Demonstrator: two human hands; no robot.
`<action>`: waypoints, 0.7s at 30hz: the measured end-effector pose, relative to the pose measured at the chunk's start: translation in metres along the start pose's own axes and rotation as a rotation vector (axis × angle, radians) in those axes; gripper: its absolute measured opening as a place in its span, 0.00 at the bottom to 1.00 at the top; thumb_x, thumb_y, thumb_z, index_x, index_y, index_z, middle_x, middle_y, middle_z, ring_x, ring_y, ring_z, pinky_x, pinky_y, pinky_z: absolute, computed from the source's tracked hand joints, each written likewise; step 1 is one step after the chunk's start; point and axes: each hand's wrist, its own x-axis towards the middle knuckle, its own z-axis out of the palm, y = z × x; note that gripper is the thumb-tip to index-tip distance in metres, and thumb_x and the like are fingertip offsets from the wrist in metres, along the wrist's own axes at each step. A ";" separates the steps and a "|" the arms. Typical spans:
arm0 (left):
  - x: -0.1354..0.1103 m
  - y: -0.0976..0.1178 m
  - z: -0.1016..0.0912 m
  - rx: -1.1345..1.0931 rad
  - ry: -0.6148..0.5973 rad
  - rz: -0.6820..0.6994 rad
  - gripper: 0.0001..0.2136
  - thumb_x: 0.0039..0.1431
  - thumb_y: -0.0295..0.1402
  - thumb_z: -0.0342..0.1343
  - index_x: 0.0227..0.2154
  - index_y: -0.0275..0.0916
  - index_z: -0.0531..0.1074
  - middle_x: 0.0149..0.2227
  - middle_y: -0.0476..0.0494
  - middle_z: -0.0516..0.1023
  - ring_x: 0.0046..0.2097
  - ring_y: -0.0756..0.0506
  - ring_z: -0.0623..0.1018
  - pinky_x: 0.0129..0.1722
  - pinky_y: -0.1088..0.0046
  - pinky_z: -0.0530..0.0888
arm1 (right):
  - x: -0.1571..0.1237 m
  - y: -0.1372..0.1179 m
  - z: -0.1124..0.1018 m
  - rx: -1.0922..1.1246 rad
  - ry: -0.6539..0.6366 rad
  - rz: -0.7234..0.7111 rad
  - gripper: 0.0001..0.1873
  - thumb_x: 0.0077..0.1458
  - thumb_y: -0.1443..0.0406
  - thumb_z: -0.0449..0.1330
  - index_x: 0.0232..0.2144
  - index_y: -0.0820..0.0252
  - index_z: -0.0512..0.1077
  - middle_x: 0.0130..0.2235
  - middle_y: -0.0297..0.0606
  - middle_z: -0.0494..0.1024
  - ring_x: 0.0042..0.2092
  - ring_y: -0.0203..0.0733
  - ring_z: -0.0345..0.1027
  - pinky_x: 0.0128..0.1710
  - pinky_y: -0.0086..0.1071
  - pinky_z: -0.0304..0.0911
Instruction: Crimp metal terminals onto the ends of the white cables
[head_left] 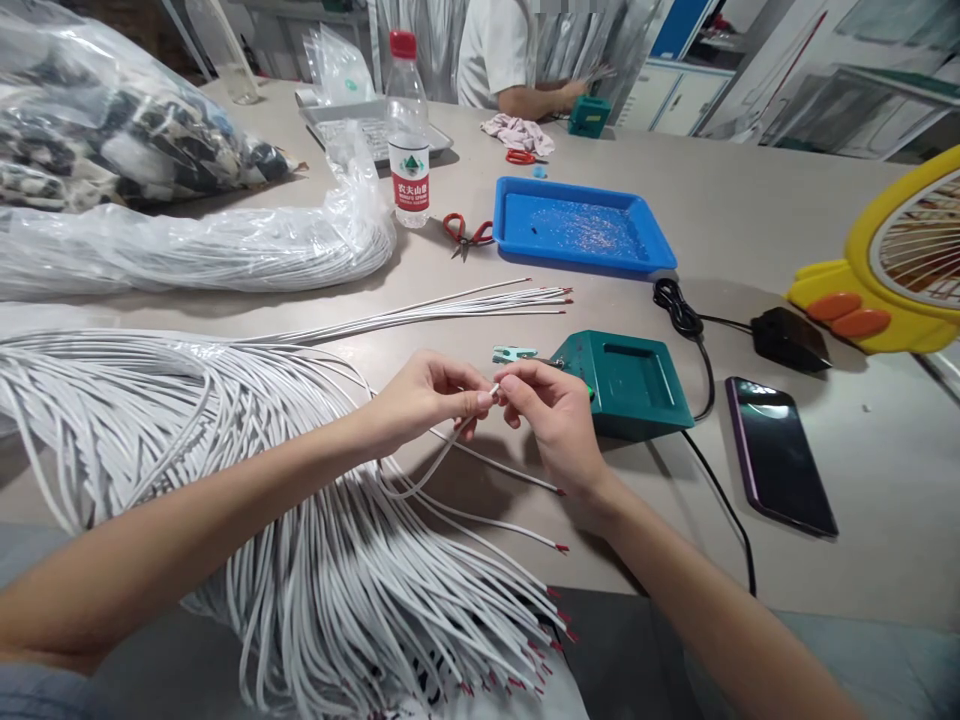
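Note:
My left hand [435,392] pinches a thin white cable [429,478] close to its end, between thumb and forefinger. The fingertips of my right hand [553,412] close on the tip of that same cable, touching my left fingers. From there the cable loops down and back into a big bundle of white cables [300,520], many with red ends, under my left forearm. Just behind my right hand stands a green box [637,375] with a recessed top. A pale green clip [514,354] shows at its left side.
Behind lie a separate row of cables [420,312], red-handled snips [466,236], a blue tray [585,262] with scraps and a water bottle [409,130]. Bagged cables [247,245] lie left. A phone [780,455] and yellow fan [862,260] stand right. A co-worker [499,55] sits opposite.

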 end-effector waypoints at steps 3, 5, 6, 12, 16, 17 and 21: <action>0.000 0.000 0.000 0.014 0.002 0.000 0.10 0.52 0.34 0.61 0.27 0.30 0.75 0.22 0.48 0.71 0.23 0.52 0.72 0.24 0.77 0.69 | 0.001 -0.001 0.000 0.033 -0.001 0.065 0.11 0.52 0.60 0.61 0.25 0.62 0.71 0.24 0.32 0.69 0.24 0.30 0.59 0.21 0.26 0.55; 0.001 0.000 0.000 0.011 0.005 0.000 0.09 0.52 0.34 0.61 0.27 0.30 0.75 0.23 0.48 0.71 0.23 0.52 0.72 0.25 0.77 0.69 | 0.001 -0.001 0.000 0.023 0.009 0.049 0.11 0.52 0.60 0.61 0.24 0.62 0.70 0.23 0.31 0.68 0.23 0.30 0.58 0.21 0.26 0.54; 0.001 0.000 0.000 0.005 0.009 0.000 0.09 0.52 0.34 0.61 0.27 0.30 0.75 0.23 0.48 0.71 0.23 0.53 0.72 0.25 0.77 0.69 | 0.001 -0.001 0.000 0.013 0.014 0.034 0.10 0.52 0.61 0.61 0.24 0.62 0.70 0.23 0.31 0.68 0.23 0.30 0.58 0.21 0.26 0.54; 0.001 0.000 0.001 -0.037 0.023 0.008 0.07 0.53 0.30 0.60 0.26 0.30 0.75 0.22 0.49 0.71 0.23 0.54 0.72 0.24 0.79 0.68 | -0.002 0.000 0.001 -0.057 -0.016 -0.048 0.10 0.55 0.63 0.57 0.24 0.62 0.67 0.24 0.31 0.67 0.24 0.30 0.57 0.23 0.27 0.54; 0.001 0.000 0.000 -0.075 0.018 0.003 0.06 0.53 0.29 0.60 0.27 0.30 0.75 0.23 0.49 0.72 0.23 0.54 0.72 0.25 0.79 0.69 | -0.004 0.003 -0.001 -0.075 -0.005 -0.088 0.11 0.57 0.64 0.55 0.23 0.61 0.65 0.25 0.31 0.65 0.25 0.30 0.57 0.23 0.27 0.54; 0.001 0.000 0.000 -0.085 0.022 0.003 0.06 0.53 0.29 0.60 0.27 0.30 0.75 0.23 0.48 0.72 0.23 0.54 0.72 0.25 0.79 0.69 | -0.004 0.004 -0.002 -0.079 0.020 -0.097 0.11 0.57 0.64 0.54 0.24 0.61 0.65 0.25 0.31 0.65 0.26 0.31 0.57 0.24 0.28 0.54; 0.001 0.000 -0.002 -0.088 0.029 0.004 0.06 0.53 0.30 0.60 0.27 0.30 0.75 0.23 0.48 0.72 0.23 0.54 0.72 0.25 0.79 0.69 | -0.004 0.004 -0.002 -0.062 0.045 -0.097 0.08 0.58 0.64 0.54 0.33 0.61 0.70 0.29 0.33 0.69 0.28 0.31 0.60 0.25 0.27 0.57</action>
